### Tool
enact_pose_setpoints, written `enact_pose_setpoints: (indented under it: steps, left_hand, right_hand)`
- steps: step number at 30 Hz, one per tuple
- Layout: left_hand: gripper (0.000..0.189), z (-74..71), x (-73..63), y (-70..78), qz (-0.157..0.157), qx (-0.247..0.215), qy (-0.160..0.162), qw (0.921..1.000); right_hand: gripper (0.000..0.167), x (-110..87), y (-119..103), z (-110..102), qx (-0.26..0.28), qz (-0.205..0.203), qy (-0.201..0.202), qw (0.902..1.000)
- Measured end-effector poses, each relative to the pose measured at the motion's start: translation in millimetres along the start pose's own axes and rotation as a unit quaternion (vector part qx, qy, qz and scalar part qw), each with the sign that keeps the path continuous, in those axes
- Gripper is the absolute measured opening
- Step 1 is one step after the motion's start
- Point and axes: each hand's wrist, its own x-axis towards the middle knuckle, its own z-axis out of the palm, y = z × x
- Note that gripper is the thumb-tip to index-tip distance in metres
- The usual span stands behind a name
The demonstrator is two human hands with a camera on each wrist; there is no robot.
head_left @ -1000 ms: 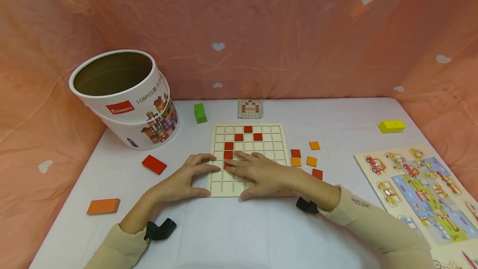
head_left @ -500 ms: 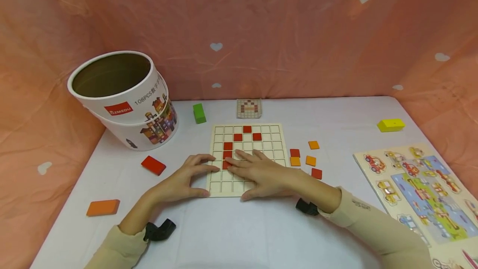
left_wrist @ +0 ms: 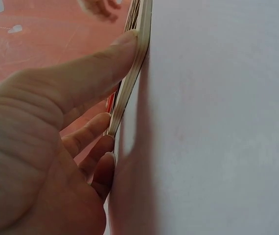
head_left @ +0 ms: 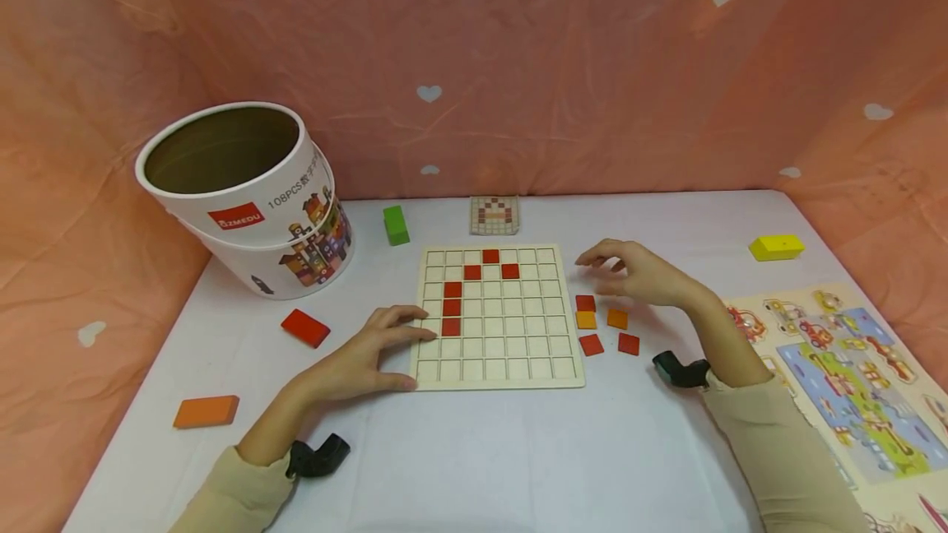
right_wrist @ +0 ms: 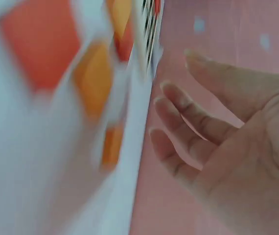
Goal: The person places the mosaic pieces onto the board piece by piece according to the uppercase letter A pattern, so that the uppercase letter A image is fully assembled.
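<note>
A pale wooden grid board (head_left: 504, 364) lies mid-table with several red square tiles (head_left: 453, 308) in its upper-left cells. At its left edge rests my left hand (head_left: 363, 356), thumb and fingertips touching the rim, as the left wrist view also shows. My right hand (head_left: 644, 274) hovers right of the board, fingers loosely bent and holding nothing. Below it lie loose red tiles (head_left: 629, 344) and orange tiles (head_left: 617, 318). In the right wrist view, another orange tile (right_wrist: 111, 147) lies near the fingers; the hand hides it in the head view.
Behind the board stands a small pattern card (head_left: 494, 215). A white bucket (head_left: 259, 220) is at back left, with a green block (head_left: 396, 225), a red block (head_left: 305, 327) and an orange block (head_left: 206, 412) about. A yellow block (head_left: 776, 247) and a vehicle puzzle (head_left: 837, 377) lie right.
My right hand has lifted off the board and moved right, over the loose tiles. A red tile beside the board, covered before, now shows. My left hand stays put.
</note>
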Motion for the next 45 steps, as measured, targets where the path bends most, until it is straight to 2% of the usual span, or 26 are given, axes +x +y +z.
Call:
enact_pose_setpoints:
  steps: [5,8,11,16,25,40,45]
  left_hand:
    - [0.056,-0.3,-0.1,-0.5,0.004,-0.002,0.004,1.0000]
    - [0.056,-0.4,-0.3,-0.5,0.004,-0.004,0.005,1.0000]
    - [0.056,-0.4,-0.3,-0.6,0.003,-0.004,0.005,1.0000]
    - [0.056,0.1,-0.4,0.1,0.003,-0.006,0.005,1.0000]
    - [0.055,1.3,-1.5,-1.1,0.015,0.008,0.007,0.9998]
    - [0.056,0.8,-0.8,-1.1,0.006,0.004,0.002,1.0000]
    - [0.055,1.1,-0.8,-2.5,0.012,0.006,0.005,0.9999]
  right_hand:
    - [0.033,-14.5,25.2,-20.3,0.011,0.022,-0.004,0.9997]
    - [0.032,-20.1,30.0,-23.4,0.017,0.033,-0.018,0.9992]
    - [0.032,-20.0,32.0,-19.6,0.020,0.019,-0.017,0.9995]
    - [0.034,-11.2,29.1,-3.5,0.036,-0.009,-0.015,0.9992]
    - [0.031,-1.6,17.6,19.0,0.048,0.016,-0.041,0.9979]
    - [0.031,-4.0,7.6,22.2,0.048,0.020,-0.066,0.9965]
    - [0.032,-3.8,7.2,23.4,0.048,0.017,-0.067,0.9965]
